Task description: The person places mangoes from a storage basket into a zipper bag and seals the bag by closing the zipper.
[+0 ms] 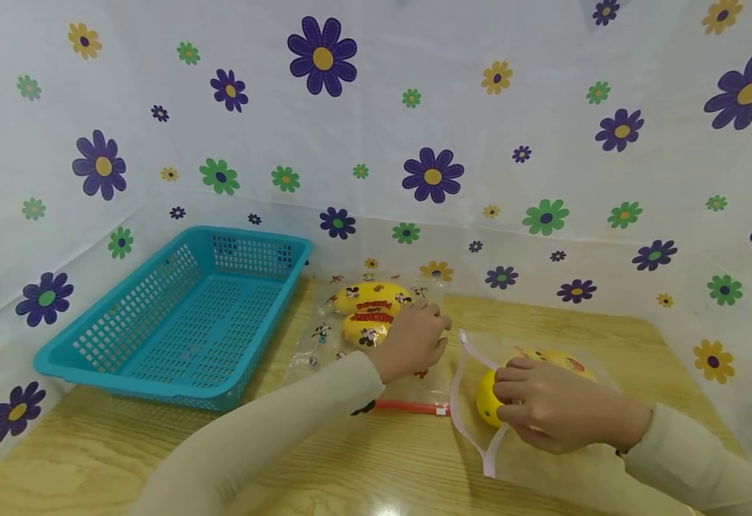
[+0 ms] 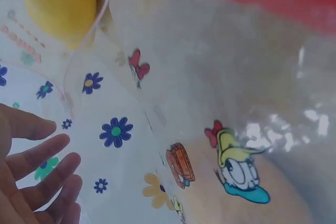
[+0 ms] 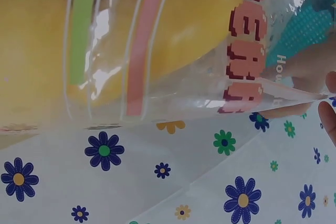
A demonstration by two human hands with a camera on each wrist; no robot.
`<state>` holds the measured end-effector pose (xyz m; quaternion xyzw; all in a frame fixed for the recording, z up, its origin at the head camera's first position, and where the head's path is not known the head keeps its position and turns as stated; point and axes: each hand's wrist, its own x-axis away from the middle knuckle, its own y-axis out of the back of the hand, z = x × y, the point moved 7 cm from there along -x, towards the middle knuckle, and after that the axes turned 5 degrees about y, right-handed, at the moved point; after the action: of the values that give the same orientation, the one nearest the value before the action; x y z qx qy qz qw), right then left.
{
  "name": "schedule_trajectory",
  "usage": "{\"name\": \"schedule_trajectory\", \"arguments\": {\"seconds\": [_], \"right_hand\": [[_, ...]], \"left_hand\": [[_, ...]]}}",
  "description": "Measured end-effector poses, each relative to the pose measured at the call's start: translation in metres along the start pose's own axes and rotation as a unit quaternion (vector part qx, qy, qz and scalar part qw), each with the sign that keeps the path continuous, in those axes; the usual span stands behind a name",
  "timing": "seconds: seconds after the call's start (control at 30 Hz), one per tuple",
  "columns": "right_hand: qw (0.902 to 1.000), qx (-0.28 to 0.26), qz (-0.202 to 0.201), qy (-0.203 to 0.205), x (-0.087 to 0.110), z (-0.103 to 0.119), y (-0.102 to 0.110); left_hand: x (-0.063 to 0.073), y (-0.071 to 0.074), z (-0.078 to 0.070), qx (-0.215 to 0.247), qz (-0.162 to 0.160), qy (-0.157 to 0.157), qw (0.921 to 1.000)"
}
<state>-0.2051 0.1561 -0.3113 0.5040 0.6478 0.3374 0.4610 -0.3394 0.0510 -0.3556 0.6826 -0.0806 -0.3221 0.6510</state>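
My left hand [image 1: 414, 340], its fingers loosely spread and holding nothing, hovers over a clear zip bag [image 1: 314, 362] printed with cartoon characters. Large yellow fruits [image 1: 359, 330] show through that bag, and its red slider strip [image 1: 408, 407] faces me. My right hand [image 1: 546, 405] pinches the edge of a second clear zip bag [image 1: 556, 466], which has a pink seal strip and stands open toward the left. A lemon [image 1: 488, 399] sits at this bag's mouth, partly hidden by the right fingers. In the right wrist view, yellow fruit [image 3: 173, 30] fills the bag behind red lettering.
A turquoise perforated plastic basket [image 1: 234, 358] stands on the left of the wooden table [image 1: 324, 473], close to the first bag. Flower-printed white sheeting [image 1: 363, 122] rises behind the table and along both sides.
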Motion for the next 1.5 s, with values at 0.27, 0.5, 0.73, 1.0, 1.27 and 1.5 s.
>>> {"name": "schedule_trajectory", "arguments": {"seconds": [0.27,0.5,0.73,1.0,1.27,1.5], "right_hand": [[0.9998,-0.009,-0.015,0.008,-0.002,0.005,-0.005],[0.9998,-0.013,0.004,0.011,-0.007,0.011,-0.015],[0.9992,-0.033,0.012,0.02,-0.01,0.019,-0.024],[0.998,-0.042,0.028,0.038,-0.015,0.029,-0.04],[0.9954,-0.05,0.067,0.047,-0.017,0.036,-0.061],[0.994,-0.069,0.082,0.022,-0.016,0.037,-0.062]], "left_hand": [[-0.027,-0.029,0.01,0.096,0.1,0.069,0.988],[-0.037,-0.039,0.009,0.226,0.193,0.117,0.9476],[-0.04,-0.035,0.008,0.209,0.18,0.106,0.9552],[-0.039,-0.034,0.007,0.196,0.165,0.092,0.9621],[-0.041,-0.029,0.007,0.183,0.139,0.082,0.9699],[-0.038,-0.032,0.012,0.179,0.125,0.086,0.972]]}}
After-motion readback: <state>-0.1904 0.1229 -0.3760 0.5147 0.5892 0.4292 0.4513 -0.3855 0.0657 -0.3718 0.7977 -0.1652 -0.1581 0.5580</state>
